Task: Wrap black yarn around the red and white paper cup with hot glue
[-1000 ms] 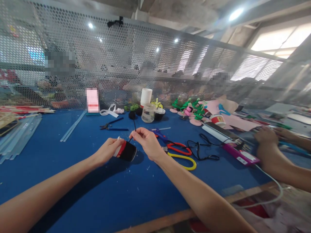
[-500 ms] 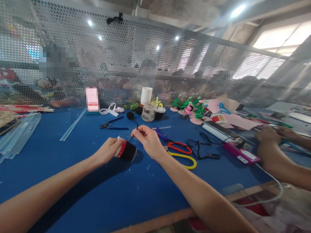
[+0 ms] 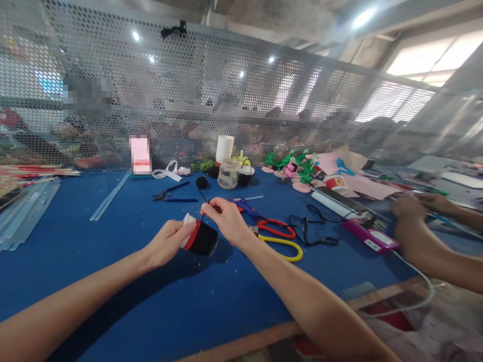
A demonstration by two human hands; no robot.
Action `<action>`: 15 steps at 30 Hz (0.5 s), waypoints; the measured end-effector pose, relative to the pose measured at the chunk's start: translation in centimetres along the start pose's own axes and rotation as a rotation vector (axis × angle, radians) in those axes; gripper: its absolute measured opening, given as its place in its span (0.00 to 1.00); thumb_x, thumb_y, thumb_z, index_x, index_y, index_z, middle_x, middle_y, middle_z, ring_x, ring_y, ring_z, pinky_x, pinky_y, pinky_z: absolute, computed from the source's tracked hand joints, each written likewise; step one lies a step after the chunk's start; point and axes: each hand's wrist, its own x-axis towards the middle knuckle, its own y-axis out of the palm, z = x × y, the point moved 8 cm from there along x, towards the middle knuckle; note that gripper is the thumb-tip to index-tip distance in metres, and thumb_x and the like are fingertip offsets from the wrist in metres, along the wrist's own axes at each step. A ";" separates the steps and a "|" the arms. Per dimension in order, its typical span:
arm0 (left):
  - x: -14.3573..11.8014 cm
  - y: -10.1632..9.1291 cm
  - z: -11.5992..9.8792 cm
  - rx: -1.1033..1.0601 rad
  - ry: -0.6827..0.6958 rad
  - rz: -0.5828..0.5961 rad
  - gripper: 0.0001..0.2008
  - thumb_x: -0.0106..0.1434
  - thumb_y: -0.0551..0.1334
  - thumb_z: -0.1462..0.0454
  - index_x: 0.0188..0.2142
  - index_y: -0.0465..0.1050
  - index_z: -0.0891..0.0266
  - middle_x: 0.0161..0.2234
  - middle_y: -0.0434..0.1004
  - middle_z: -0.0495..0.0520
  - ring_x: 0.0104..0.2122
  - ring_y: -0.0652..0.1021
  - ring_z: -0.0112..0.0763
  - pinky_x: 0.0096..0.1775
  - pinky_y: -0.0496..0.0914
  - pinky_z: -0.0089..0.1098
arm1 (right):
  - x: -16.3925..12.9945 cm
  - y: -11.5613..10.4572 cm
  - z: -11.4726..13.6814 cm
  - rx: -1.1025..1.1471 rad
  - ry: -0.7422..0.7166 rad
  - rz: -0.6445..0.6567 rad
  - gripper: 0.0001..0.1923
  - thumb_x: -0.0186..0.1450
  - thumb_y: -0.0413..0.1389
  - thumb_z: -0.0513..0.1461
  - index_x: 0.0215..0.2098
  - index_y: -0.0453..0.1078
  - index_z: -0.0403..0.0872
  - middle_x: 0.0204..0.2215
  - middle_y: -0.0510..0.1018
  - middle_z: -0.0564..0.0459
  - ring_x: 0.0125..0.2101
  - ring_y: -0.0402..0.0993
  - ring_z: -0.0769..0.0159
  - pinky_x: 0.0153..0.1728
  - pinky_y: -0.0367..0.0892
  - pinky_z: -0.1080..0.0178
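Observation:
My left hand (image 3: 169, 240) is closed around a paper cup (image 3: 204, 238), tilted on its side above the table. Black yarn covers the cup's lower part, with a red band and a white rim showing beside it. The fingertips of my right hand (image 3: 223, 217) pinch a strand of black yarn (image 3: 203, 217) just above the cup. That strand runs back to a small black yarn ball (image 3: 202, 182) on the blue table (image 3: 151, 306). Red- and yellow-handled scissors (image 3: 281, 246) lie right of my right hand, near a blue glue gun (image 3: 247, 207).
Pliers (image 3: 173, 192) lie behind my hands. Farther back stand a clear jar (image 3: 228, 174), stacked paper cups (image 3: 225, 148) and green craft plants (image 3: 307, 168). A purple-ended power strip (image 3: 372, 236) with a white cable sits at right, beside another person's arm (image 3: 415, 236). Plastic strips (image 3: 32, 216) lie left.
The cup in my left hand has shifted slightly right and turned. My right hand has moved a little left and down with the yarn, close to the cup's edge.

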 end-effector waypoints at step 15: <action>-0.1 0.2 -0.2 -0.005 0.023 0.021 0.19 0.54 0.47 0.54 0.13 0.50 0.62 0.14 0.47 0.43 0.16 0.49 0.19 0.18 0.45 0.25 | -0.3 0.7 -0.5 -0.097 0.110 0.083 0.10 0.55 0.50 0.41 0.20 0.64 0.43 0.18 0.66 0.58 0.20 0.60 0.74 0.23 0.55 0.69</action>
